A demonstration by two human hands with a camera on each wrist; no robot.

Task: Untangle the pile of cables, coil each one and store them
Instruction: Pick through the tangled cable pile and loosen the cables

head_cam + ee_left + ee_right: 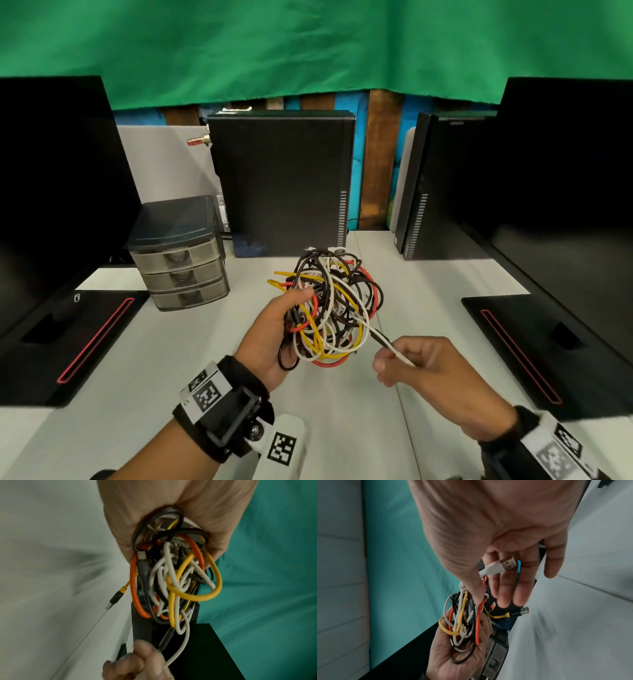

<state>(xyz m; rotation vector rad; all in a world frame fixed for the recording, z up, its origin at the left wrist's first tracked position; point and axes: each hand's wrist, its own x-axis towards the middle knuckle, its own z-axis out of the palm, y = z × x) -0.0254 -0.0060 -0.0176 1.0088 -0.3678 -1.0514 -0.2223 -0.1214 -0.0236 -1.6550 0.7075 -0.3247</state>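
Note:
A tangled ball of cables, white, yellow, orange-red and dark brown, is held up above the white table. My left hand grips the tangle from its left side, thumb over the top strands. In the left wrist view the cable tangle fills the palm of the left hand. My right hand pinches the end of a white cable that leads out of the ball. The right wrist view shows that white cable's USB plug between thumb and fingers of the right hand. A yellow cable's plug dangles free.
A small grey drawer unit with three drawers stands at the left. Black computer towers stand behind and to the right. Black monitors with bases flank both sides. A green cloth hangs behind.

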